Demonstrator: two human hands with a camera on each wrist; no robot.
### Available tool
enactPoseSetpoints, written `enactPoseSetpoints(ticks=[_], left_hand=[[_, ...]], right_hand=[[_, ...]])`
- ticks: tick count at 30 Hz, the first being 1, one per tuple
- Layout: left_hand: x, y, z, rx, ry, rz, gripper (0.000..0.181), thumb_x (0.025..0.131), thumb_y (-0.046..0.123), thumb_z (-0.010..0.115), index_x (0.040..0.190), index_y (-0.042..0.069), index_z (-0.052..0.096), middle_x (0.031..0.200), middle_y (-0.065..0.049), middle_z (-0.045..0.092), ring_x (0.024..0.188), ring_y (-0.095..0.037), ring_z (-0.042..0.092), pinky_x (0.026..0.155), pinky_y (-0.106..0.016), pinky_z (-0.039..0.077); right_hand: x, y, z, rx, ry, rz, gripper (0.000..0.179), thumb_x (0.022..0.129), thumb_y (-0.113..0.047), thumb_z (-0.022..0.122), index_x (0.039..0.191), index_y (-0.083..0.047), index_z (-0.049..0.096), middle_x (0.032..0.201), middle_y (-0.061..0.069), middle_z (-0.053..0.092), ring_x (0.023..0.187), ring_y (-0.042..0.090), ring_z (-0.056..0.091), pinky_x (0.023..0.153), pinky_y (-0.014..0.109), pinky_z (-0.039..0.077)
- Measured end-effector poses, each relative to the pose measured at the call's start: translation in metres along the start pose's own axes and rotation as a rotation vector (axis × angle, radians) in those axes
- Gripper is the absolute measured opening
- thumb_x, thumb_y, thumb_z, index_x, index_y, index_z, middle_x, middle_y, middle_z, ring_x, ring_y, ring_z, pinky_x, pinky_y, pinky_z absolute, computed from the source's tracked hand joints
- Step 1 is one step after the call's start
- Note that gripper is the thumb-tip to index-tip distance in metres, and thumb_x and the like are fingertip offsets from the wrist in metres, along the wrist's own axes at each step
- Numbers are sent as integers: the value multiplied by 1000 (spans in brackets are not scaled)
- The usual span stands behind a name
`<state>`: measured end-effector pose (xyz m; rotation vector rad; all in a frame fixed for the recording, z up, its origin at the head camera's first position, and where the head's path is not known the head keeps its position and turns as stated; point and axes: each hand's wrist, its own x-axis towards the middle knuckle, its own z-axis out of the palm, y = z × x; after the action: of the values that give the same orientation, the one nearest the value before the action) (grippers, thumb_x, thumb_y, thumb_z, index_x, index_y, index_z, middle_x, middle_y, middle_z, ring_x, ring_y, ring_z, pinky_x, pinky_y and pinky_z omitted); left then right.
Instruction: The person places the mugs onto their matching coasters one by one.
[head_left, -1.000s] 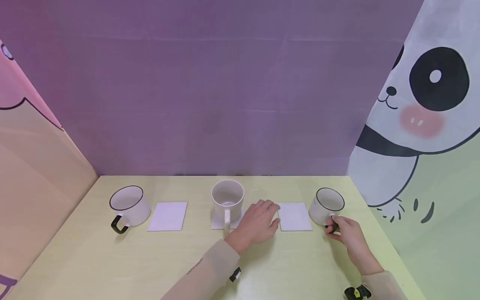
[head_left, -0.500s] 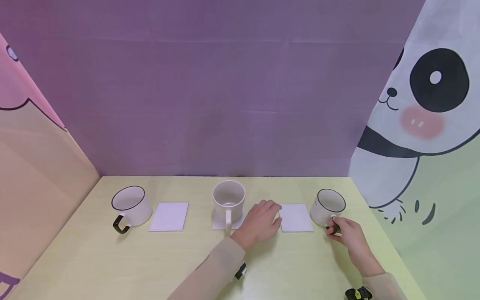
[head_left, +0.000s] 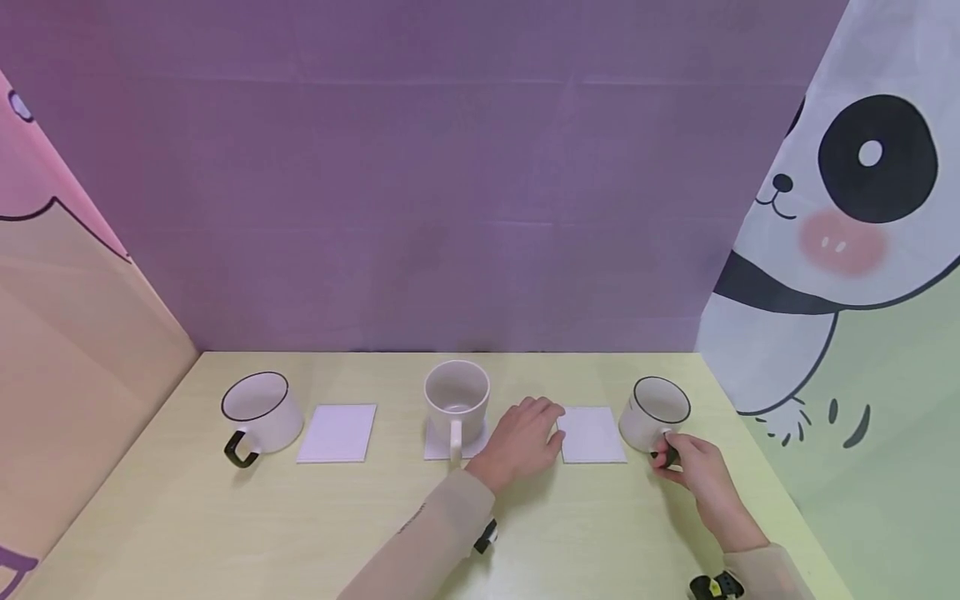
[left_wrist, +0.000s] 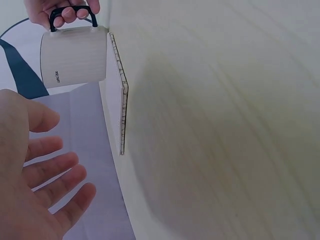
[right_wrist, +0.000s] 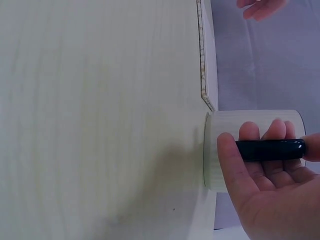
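At the right of the table, a white mug (head_left: 647, 423) with a dark rim stands upright, and my right hand (head_left: 705, 479) grips its black handle (right_wrist: 270, 150). Fingers pass through the handle in the right wrist view. Just left of that mug lies a white square coaster (head_left: 592, 435). My left hand (head_left: 517, 442) hovers near the coaster's left edge, fingers loosely spread and holding nothing, as the left wrist view also shows. Beside this hand, a plain white mug (head_left: 457, 398) stands on another coaster (head_left: 438, 443), its handle toward me and partly in front of the coaster.
A wide white mug (head_left: 276, 423) with a black handle stands at the left of the table. Between it and the middle mug lies a third coaster (head_left: 336, 433). A purple cloth (head_left: 450, 183) hangs behind the table, with printed cloths at both sides.
My left forearm has shifted slightly to the right, while the left hand stays almost in place. The right hand keeps its grip on the mug handle. The mugs and coasters stay where they were.
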<state>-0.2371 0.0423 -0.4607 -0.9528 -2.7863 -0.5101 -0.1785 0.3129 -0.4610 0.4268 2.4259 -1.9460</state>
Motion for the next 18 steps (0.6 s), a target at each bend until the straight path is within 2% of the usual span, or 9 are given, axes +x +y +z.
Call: enactPoseSetpoints(ticks=[6, 18], left_hand=[[3, 0, 4, -11, -11, -9, 34, 102, 27, 57, 132, 11, 63, 132, -2, 63, 119, -21, 57, 97, -36, 49], [11, -3, 12, -3, -36, 18, 32, 101, 24, 57, 129, 10, 64, 129, -2, 62, 116, -21, 58, 92, -33, 51]], right_hand=[[0, 0, -1, -6, -3, 2, 34, 109, -15, 38, 106, 12, 57, 87, 7, 62, 78, 13, 63, 84, 34, 58], [-1, -3, 1, -13, 0, 8, 33, 109, -15, 38, 105, 12, 57, 89, 8, 61, 79, 12, 62, 83, 32, 58]])
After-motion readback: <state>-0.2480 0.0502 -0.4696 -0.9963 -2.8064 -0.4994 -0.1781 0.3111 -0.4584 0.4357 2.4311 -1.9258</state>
